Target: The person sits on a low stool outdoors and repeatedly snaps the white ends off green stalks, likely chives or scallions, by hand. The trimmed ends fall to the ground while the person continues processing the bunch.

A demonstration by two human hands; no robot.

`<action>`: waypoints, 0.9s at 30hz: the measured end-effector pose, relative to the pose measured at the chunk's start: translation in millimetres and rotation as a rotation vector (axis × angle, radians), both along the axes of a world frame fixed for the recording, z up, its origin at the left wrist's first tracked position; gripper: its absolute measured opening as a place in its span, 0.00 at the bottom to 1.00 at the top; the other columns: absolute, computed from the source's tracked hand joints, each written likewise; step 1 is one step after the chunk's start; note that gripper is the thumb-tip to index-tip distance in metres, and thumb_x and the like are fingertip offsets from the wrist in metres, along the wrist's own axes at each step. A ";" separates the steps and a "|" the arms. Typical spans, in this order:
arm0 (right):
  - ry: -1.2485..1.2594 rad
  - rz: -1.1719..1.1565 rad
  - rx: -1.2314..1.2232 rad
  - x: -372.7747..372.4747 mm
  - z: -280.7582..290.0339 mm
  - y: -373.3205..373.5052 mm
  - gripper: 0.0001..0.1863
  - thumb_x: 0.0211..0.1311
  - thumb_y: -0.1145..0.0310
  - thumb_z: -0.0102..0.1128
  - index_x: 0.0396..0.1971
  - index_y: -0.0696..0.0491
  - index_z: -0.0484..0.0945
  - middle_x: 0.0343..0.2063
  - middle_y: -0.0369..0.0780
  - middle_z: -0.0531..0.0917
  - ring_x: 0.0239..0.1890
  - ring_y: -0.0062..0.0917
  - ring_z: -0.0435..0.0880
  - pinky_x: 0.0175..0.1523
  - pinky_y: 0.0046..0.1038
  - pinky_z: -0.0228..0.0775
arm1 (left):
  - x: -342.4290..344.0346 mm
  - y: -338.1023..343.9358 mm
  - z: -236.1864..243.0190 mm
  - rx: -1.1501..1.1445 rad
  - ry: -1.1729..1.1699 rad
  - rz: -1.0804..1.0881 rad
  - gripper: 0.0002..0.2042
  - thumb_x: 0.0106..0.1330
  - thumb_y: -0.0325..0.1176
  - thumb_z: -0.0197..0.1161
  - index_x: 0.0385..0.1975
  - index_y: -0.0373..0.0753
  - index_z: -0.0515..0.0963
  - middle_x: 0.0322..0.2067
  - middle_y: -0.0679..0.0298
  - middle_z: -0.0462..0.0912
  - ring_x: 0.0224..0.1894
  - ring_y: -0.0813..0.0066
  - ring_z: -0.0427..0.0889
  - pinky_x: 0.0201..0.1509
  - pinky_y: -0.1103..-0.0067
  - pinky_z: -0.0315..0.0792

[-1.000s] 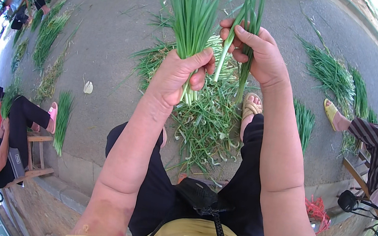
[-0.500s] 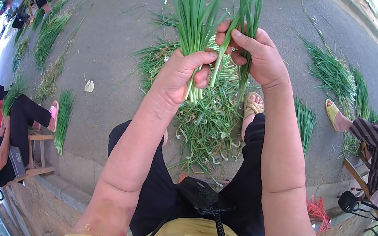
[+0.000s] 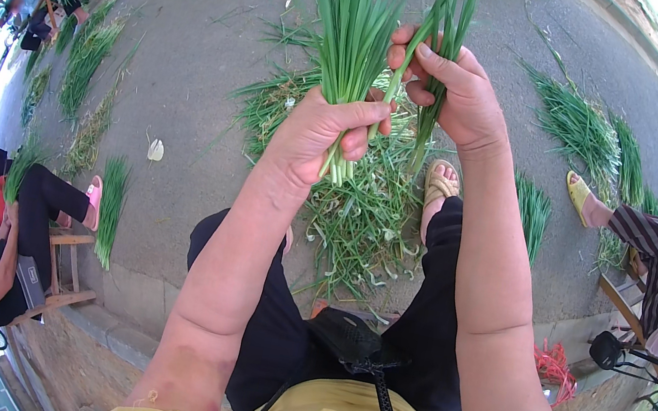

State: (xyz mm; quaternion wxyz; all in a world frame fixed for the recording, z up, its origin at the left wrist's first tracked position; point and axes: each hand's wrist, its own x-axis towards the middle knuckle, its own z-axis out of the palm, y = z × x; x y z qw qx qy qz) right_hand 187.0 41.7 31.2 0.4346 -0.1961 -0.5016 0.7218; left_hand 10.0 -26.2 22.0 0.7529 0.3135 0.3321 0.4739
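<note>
My left hand [image 3: 326, 131] is closed around a thick bunch of garlic chives [image 3: 349, 43], its leaves pointing away and its pale stem ends sticking out below the fist. Close beside it, my right hand [image 3: 464, 98] holds a smaller bunch of garlic chives [image 3: 454, 30], its leaves hanging down past the palm. Between the right thumb and fingers a separate thicker stalk [image 3: 397, 85] slants down, and its lower end meets my left fingertips. Under both hands a loose heap of chive trimmings [image 3: 359, 232] lies on the pavement between my feet.
Chive bundles lie at right [image 3: 578, 121], beside my right foot [image 3: 530, 213] and at left [image 3: 110, 208]. People sit on low wooden stools on both sides. Red plastic string [image 3: 553, 374] lies at right, and a black bag [image 3: 341, 342] rests on my lap.
My left hand and its bunch have shifted slightly right, its fingers now touching the stalk's lower end. My right hand has moved slightly right, still holding its chives.
</note>
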 end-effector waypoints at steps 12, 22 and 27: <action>-0.036 -0.107 -0.017 3.1 -0.9 5.4 0.11 0.63 0.66 0.53 0.41 0.56 0.77 0.30 0.33 0.81 0.27 0.11 0.69 0.25 0.14 0.56 | -7.6 -3.5 6.1 0.098 0.284 0.106 0.12 0.55 0.27 0.67 0.37 0.32 0.74 0.26 0.62 0.78 0.13 0.90 0.65 0.15 0.91 0.59; -0.017 -0.112 -0.029 8.1 0.0 6.7 0.11 0.63 0.66 0.53 0.41 0.56 0.77 0.30 0.33 0.81 0.26 0.11 0.69 0.25 0.14 0.56 | -15.9 2.1 2.3 0.098 0.243 0.180 0.10 0.56 0.29 0.67 0.32 0.32 0.74 0.20 0.69 0.72 0.12 0.90 0.64 0.13 0.90 0.57; -0.018 -0.106 -0.022 5.6 -0.6 6.1 0.11 0.63 0.67 0.53 0.40 0.56 0.77 0.30 0.33 0.81 0.26 0.11 0.69 0.25 0.14 0.56 | -7.5 -0.2 9.1 0.107 0.309 0.136 0.10 0.55 0.28 0.68 0.32 0.33 0.74 0.18 0.72 0.71 0.11 0.90 0.63 0.12 0.89 0.55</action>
